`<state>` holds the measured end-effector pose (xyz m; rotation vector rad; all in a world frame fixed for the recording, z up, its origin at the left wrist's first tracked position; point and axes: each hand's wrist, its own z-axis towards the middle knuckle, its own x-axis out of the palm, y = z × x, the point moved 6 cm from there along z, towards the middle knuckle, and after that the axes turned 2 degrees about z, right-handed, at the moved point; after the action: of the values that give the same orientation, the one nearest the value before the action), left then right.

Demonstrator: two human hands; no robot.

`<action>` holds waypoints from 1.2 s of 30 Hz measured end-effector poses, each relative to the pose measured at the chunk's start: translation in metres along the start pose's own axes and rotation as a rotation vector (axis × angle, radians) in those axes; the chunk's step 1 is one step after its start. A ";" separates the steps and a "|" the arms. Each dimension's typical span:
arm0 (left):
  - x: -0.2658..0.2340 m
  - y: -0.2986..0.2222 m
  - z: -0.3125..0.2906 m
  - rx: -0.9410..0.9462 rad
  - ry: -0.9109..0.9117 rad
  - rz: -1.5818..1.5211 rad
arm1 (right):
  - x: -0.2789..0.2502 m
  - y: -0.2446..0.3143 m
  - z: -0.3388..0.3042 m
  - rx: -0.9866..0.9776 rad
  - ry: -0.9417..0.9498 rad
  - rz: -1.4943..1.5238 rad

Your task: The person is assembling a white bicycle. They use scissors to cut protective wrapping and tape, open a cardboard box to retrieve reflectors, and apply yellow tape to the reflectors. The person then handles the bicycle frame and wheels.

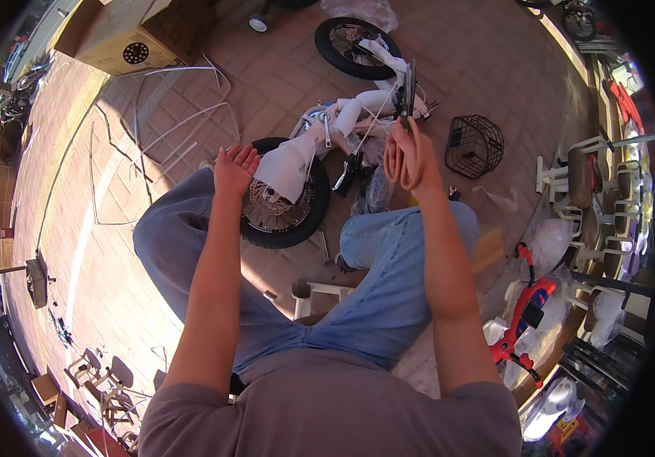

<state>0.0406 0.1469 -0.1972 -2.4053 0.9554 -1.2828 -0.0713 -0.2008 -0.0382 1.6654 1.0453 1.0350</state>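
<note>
My right hand (419, 156) grips a pair of large scissors (393, 166) by its orange-brown handles. Its dark blades point away from me, over the front part of a small bicycle (350, 114). The bicycle lies on the paving before me, its frame partly covered in white wrapping. Beside the near wheel (308, 209) my left hand (236, 171) is held palm up, fingers loosely apart, with nothing in it. White wrapping (281, 169) hangs over part of that wheel. The far wheel (342, 47) has a black tyre.
To the right of the bicycle sits a black wire basket (474, 146). Cut white straps (182, 122) lie on the left, near a cardboard box (133, 46). A red and blue child's scooter (529, 308) and several stools (582, 179) line the right side.
</note>
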 end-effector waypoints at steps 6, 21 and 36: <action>-0.072 0.100 -0.008 -0.266 -0.155 0.495 | 0.001 0.014 0.000 -0.094 -0.033 0.120; -0.036 0.246 -0.013 -0.527 0.162 0.978 | -0.047 0.005 0.008 0.030 -0.189 0.560; 0.026 0.362 -0.007 -0.061 0.400 1.745 | -0.043 0.037 -0.025 0.038 -0.194 0.643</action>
<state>-0.1112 -0.1419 -0.3566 -0.5039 2.2625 -0.8212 -0.1000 -0.2443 -0.0051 2.1477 0.3998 1.2177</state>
